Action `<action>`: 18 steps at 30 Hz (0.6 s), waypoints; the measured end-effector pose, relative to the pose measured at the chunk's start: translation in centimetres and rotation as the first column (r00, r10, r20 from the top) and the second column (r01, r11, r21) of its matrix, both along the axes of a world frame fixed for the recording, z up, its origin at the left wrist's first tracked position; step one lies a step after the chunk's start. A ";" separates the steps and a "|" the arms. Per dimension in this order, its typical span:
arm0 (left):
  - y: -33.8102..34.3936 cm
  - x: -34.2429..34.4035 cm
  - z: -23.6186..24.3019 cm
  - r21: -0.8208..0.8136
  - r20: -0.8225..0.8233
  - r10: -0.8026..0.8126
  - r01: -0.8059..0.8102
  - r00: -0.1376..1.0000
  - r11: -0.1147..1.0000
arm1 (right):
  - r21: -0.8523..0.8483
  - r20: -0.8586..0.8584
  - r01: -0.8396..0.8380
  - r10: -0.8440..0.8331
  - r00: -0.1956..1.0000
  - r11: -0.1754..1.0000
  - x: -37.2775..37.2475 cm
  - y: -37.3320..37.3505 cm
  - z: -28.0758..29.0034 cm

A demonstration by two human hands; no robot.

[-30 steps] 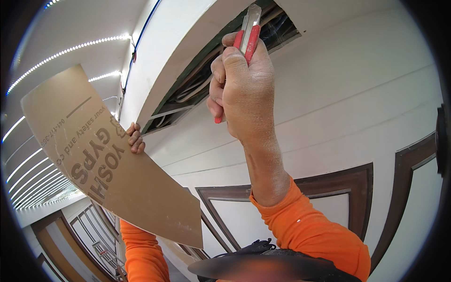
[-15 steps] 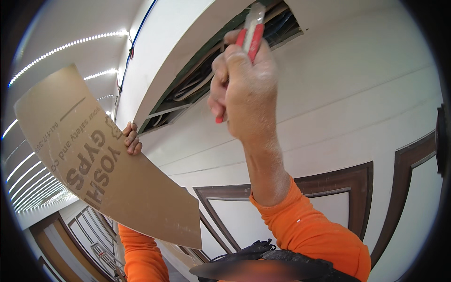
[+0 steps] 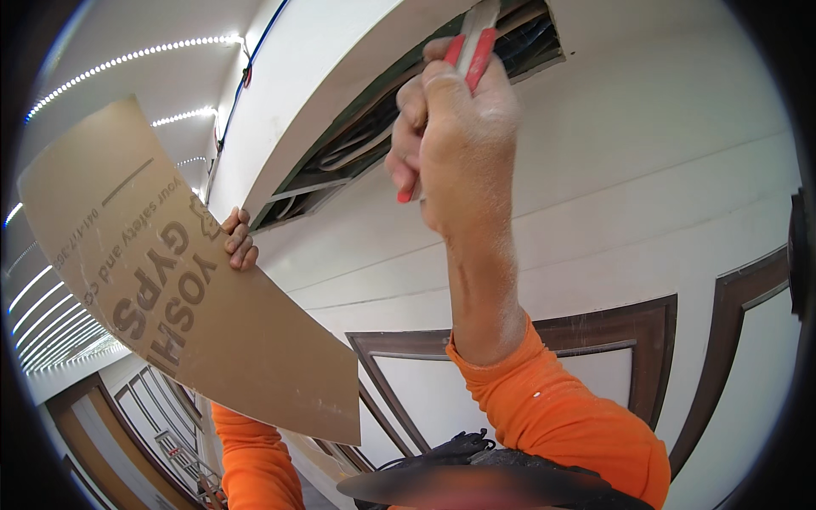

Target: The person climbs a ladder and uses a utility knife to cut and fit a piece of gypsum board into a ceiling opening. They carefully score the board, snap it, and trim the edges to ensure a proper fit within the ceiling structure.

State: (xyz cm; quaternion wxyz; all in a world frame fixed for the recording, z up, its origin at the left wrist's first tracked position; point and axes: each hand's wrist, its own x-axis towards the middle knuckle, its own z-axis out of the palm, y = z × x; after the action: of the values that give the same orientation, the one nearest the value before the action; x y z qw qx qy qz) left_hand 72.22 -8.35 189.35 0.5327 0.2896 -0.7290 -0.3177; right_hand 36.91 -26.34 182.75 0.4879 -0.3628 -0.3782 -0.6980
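My left hand (image 3: 240,240) grips the right edge of a brown paper-faced gypsum board (image 3: 263,340); its fingers curl over the edge and the rest of it is hidden behind the board. The board is held up tilted, its printed face toward me. My right hand (image 3: 455,127) is raised, closed around a red and grey utility knife (image 3: 480,64) that points upward. The knife's upper end overlaps the long opening (image 3: 340,144) in the ceiling in my view; whether it touches anything there I cannot tell.
Cables and dark framing show inside the ceiling opening. A blue cable (image 3: 255,55) runs along the white bulkhead, beside rows of LED strip lights (image 3: 136,55). Brown-framed wall panels (image 3: 586,327) stand beyond my right arm. A ladder (image 3: 178,455) is at lower left.
The view has shifted a little, so the ceiling opening sits slightly farther right. My right hand and the knife appear slightly higher and farther right. Both hands keep their hold.
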 end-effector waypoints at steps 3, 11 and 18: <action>-0.7 0.3 -0.2 0.012 -0.027 -0.016 0.016 1.000 1.000 | -0.029 -0.168 0.015 -0.019 0.986 0.999 3.5 -0.6 -1.2; -0.3 -0.5 0.0 0.018 -0.006 0.020 -0.020 1.000 1.000 | -0.016 0.022 0.030 -0.029 0.999 0.999 1.1 -0.7 -0.2; -0.4 -1.8 -0.4 -0.024 0.038 -0.058 0.059 0.998 0.998 | 0.020 0.054 0.051 -0.052 0.997 0.998 0.9 -0.2 -0.3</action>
State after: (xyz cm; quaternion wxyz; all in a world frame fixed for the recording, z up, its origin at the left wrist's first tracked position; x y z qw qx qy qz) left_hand 70.38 -8.75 188.94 0.5131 0.2671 -0.7509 -0.3185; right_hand 37.84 -26.53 182.48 0.4626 -0.3489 -0.3754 -0.7235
